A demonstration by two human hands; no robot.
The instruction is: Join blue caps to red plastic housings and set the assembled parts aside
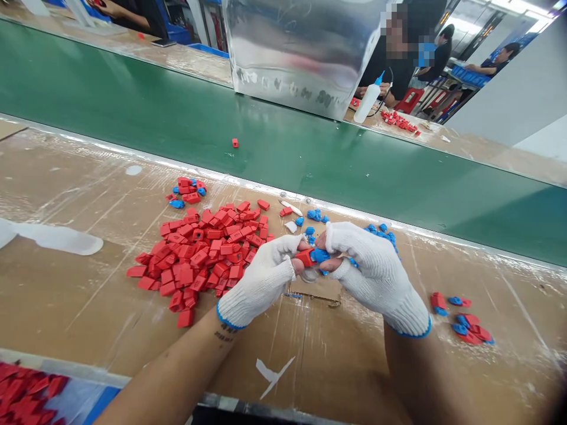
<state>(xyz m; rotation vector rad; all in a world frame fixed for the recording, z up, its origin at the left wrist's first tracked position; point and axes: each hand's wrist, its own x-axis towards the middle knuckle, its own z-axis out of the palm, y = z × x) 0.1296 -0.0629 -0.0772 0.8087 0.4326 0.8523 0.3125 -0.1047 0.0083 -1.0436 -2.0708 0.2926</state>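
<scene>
Red block [303, 257] above the tabletop [341, 360], between near and far edges, clamped in the left hand [268, 265], with a blue piece [319, 255] at one end, pinched by the right hand [374, 271]. Just left, a pile of red blocks [212, 251]; by the far edge, loose blue pieces [313, 215]. Past that edge, a green belt [146, 103], then a metal box [301, 53].

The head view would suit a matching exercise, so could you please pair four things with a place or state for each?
1. Left hand
2. White bottle
3. Large red pile
4. Right hand

A. On the near brown tabletop
B. Gripping the blue piece
C. Beyond the green strip
D. Gripping the red piece

Pairs: 1-D, 2-C, 3-A, 4-B
</scene>
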